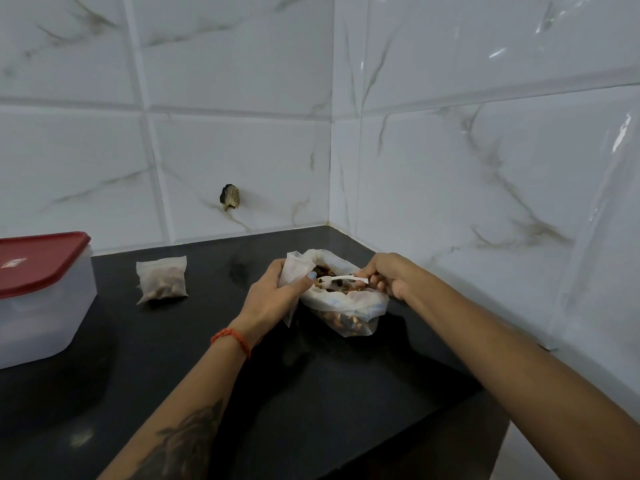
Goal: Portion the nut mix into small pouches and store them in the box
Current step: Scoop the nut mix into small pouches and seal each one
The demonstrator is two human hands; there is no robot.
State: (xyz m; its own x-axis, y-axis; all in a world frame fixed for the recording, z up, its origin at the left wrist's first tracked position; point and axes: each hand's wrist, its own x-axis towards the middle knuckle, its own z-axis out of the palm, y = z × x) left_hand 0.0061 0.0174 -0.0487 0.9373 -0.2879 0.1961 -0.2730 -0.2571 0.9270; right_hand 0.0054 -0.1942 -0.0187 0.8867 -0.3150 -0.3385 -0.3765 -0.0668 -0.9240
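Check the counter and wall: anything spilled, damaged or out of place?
No spill shows on the black counter. One oddity: a dark ragged hole broken through the white marble-pattern wall tile. The filled small clear pouch lies outside the red-lidded plastic box.

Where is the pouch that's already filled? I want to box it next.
In the head view the filled pouch lies on the black counter, left of centre, between the red-lidded box and the left hand.
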